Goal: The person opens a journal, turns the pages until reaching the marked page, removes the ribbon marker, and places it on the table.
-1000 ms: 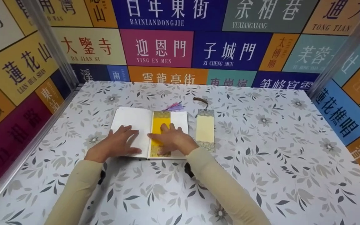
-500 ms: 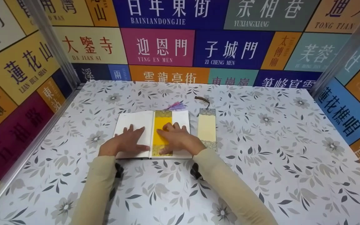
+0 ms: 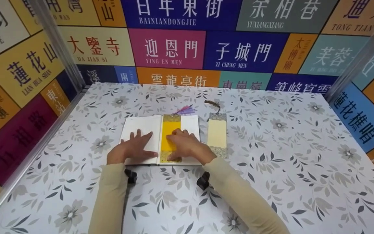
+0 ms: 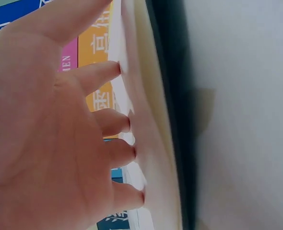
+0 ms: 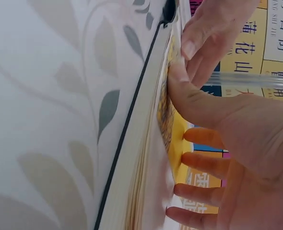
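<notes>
An open notebook (image 3: 143, 125) with blank white pages lies on the patterned table. On its right page, along the fold, rests a yellow bookmark (image 3: 171, 123) with patterned ends and a pink-purple tassel (image 3: 187, 110). My left hand (image 3: 135, 147) presses the left page with spread fingers; the left wrist view shows its fingertips (image 4: 127, 122) on the paper. My right hand (image 3: 185, 144) rests over the bookmark, and in the right wrist view its thumb (image 5: 184, 91) touches the bookmark's near patterned end while other fingertips press the bookmark and page.
A cream bookmark (image 3: 217, 133) with patterned ends and a brown tassel (image 3: 213, 105) lies just right of the notebook. The floral tablecloth (image 3: 287, 156) covers the table. Panels with large Chinese lettering (image 3: 170, 48) stand behind and at both sides.
The left hand has slid right with its thumb now near the fold, and the left page lies flatter. The right hand has shifted slightly, still on the yellow bookmark.
</notes>
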The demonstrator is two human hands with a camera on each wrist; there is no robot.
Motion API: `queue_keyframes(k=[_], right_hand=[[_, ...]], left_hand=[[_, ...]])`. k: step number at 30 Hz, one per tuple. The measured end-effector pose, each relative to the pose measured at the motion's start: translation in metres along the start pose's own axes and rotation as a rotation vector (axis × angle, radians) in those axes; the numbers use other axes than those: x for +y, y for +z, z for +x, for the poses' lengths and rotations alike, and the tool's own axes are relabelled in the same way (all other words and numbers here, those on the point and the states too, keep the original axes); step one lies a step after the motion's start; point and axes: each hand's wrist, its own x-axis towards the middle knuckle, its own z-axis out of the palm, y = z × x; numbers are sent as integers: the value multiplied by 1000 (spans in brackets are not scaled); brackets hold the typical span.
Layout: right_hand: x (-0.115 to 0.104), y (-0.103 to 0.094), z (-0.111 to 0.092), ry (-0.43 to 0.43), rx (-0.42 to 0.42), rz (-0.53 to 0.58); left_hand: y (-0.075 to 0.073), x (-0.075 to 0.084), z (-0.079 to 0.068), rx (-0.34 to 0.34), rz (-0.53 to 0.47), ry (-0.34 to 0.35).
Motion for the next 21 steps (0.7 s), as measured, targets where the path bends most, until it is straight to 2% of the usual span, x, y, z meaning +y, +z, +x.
queue_keyframes(k=[6, 9, 12, 14, 16, 21], right_hand=[[4, -1, 1, 59, 120, 216], [6, 1, 4, 163, 205, 357], [6, 6, 7, 286, 277, 445], [5, 8, 7, 357, 299, 446], [4, 11, 7, 398, 294, 400], [-6, 15, 9, 429, 261, 266]], left_hand=[[2, 1, -1, 10, 8, 7], [2, 0, 0, 9, 15, 13], [2, -1, -1, 8, 10, 21], [1, -2, -1, 5, -2, 28], [0, -1, -1, 1, -4, 35], [0, -2, 0, -4, -6, 37]])
